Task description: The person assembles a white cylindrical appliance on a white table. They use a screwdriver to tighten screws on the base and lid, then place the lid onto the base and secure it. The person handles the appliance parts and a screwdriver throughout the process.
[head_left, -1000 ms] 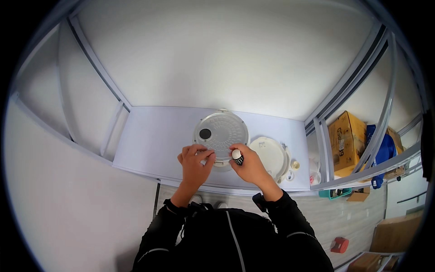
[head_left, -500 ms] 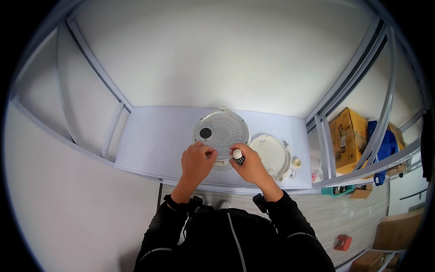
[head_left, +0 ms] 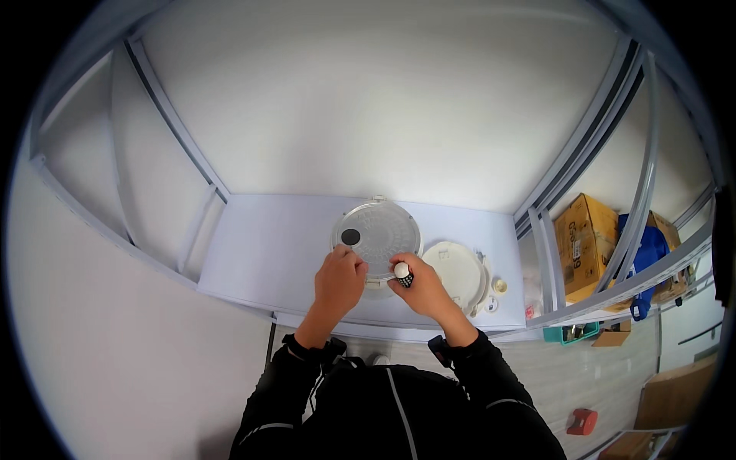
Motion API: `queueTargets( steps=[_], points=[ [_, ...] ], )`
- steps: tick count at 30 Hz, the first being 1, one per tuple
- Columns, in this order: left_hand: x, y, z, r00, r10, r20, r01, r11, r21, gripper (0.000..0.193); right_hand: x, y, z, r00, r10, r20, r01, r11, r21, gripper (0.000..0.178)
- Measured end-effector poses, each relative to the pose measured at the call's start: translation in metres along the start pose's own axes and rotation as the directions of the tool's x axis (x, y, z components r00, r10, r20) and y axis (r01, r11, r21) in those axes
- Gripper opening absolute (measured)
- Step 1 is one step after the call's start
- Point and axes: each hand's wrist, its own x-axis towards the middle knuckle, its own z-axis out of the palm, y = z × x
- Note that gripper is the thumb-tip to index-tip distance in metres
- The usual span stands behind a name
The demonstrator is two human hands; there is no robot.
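Note:
A round, shallow housing (head_left: pixel 391 222) with a grey metal-looking plate and a white rim lies on the light table. Near its left side shows a round black spot (head_left: pixel 350 237). My left hand (head_left: pixel 340 282) is closed in a pinch over the left front part of the rim; whatever its fingertips hold is hidden. In my right hand (head_left: pixel 422 289), at the right front of the rim, is a gripped handle with a white rounded end (head_left: pixel 402 271) and a black, grid-patterned side. The handle's lower end is out of sight. A round white cover (head_left: pixel 454 272) lies to the right.
Beside the cover sit a small yellowish cup (head_left: pixel 500 286) and a white ring (head_left: pixel 491 305). Grey metal frame posts (head_left: pixel 548 253) stand at the table's right end. Beyond them are a cardboard box (head_left: pixel 586 241), a blue bag (head_left: pixel 648 253) and a teal bin (head_left: pixel 571 332).
My view has tilted a little, so the table sits lower in the picture. My left hand's fingers have curled more tightly over the rim. The right hand keeps its grip on the handle.

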Motion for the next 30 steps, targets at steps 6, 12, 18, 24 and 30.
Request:
queueTargets(
  steps=[6, 12, 18, 24, 30],
  points=[
    [-0.009, -0.009, 0.004, 0.997, 0.050, -0.052, -0.059, 0.978, -0.199, 0.013, 0.001, -0.002, -0.001, 1.000, -0.003, -0.004, 0.003, 1.000, 0.017, 0.044],
    [-0.013, -0.021, 0.005, 0.992, 0.100, -0.078, -0.121, 0.932, -0.342, 0.011, 0.002, 0.001, -0.001, 1.000, 0.004, -0.001, -0.004, 0.999, 0.043, 0.047],
    [-0.014, -0.020, -0.001, 0.986, 0.146, -0.082, -0.166, 0.902, -0.398, 0.012, 0.002, -0.002, -0.002, 1.000, 0.022, -0.006, -0.022, 0.999, 0.049, 0.046],
    [-0.015, -0.021, -0.004, 0.972, 0.218, -0.091, -0.236, 0.903, -0.359, 0.013, 0.001, 0.001, -0.001, 1.000, 0.022, -0.010, -0.021, 0.998, 0.062, 0.046],
    [-0.012, -0.030, -0.004, 0.946, 0.284, -0.158, -0.313, 0.927, -0.208, 0.008, 0.002, -0.002, -0.002, 1.000, 0.020, -0.015, -0.020, 0.999, 0.030, 0.045]
  ],
)
